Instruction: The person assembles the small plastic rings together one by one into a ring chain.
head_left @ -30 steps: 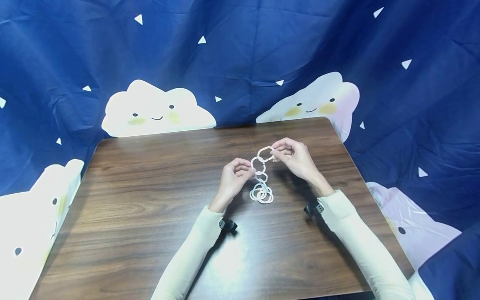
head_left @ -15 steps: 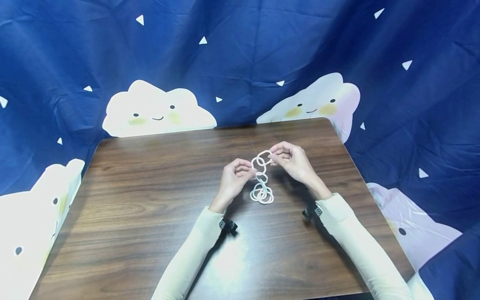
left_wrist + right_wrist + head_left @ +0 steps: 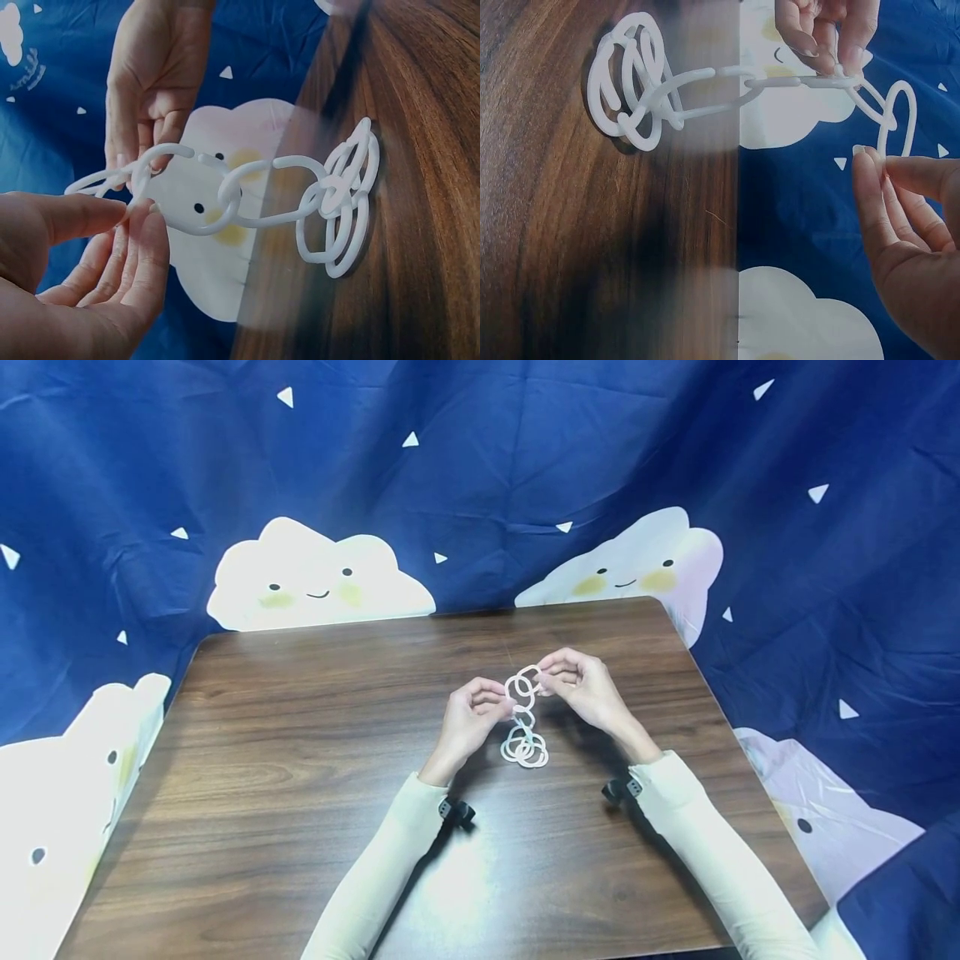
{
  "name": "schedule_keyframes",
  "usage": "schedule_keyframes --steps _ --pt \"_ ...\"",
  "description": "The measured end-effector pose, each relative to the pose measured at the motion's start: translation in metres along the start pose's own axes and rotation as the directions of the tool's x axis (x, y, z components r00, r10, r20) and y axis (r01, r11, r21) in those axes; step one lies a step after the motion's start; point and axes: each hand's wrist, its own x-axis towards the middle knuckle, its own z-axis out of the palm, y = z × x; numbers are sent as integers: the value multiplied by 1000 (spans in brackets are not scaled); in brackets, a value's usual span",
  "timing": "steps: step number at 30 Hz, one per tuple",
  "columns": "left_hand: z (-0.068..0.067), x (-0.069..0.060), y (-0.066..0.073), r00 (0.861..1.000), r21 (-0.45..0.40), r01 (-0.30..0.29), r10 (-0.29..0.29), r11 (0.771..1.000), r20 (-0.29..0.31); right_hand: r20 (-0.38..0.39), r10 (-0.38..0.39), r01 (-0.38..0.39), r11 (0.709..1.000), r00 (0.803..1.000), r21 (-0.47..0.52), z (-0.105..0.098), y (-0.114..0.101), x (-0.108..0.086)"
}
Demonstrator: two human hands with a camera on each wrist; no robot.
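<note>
A chain of pale plastic rings, each with a small gap [image 3: 521, 692], hangs between the two hands above the table. My left hand [image 3: 472, 718] pinches it between thumb and fingertips, close to where two rings join; which of them it grips I cannot tell. To the right, my right hand [image 3: 585, 689] pinches the end ring [image 3: 909, 112], which overlaps the ring beside it. Further links run down from the left fingertips, and the lower rings [image 3: 349, 217] lie bunched on the wooden table. Curled fingers hide parts of the upper rings in both wrist views.
The brown wood-grain table [image 3: 300, 793] has its far edge against a blue curtain [image 3: 480, 468] printed with smiling clouds and white triangles. Small black cameras sit at the left cuff [image 3: 456, 812] and the right cuff [image 3: 621, 789].
My right hand has come slightly down and left, toward the left hand, so the upper two rings overlap more. The left hand and the bunched rings have stayed nearly still.
</note>
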Motion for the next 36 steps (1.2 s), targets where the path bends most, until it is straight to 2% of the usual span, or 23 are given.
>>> schedule_keyframes --steps 10,23,30,36 --pt "3 -2 1 1000 -3 4 -4 1000 -1 16 10 -11 1000 1000 8 -1 -2 -3" --pt "8 -3 4 1000 9 -11 10 1000 19 24 16 -15 998 1000 -57 2 -2 -3" --pt "7 -4 3 1000 70 -27 26 997 9 25 -16 17 997 1000 -75 -2 -5 -3" --pt "6 -3 0 999 84 -29 28 996 17 6 -63 63 993 998 -99 -12 -9 -1"
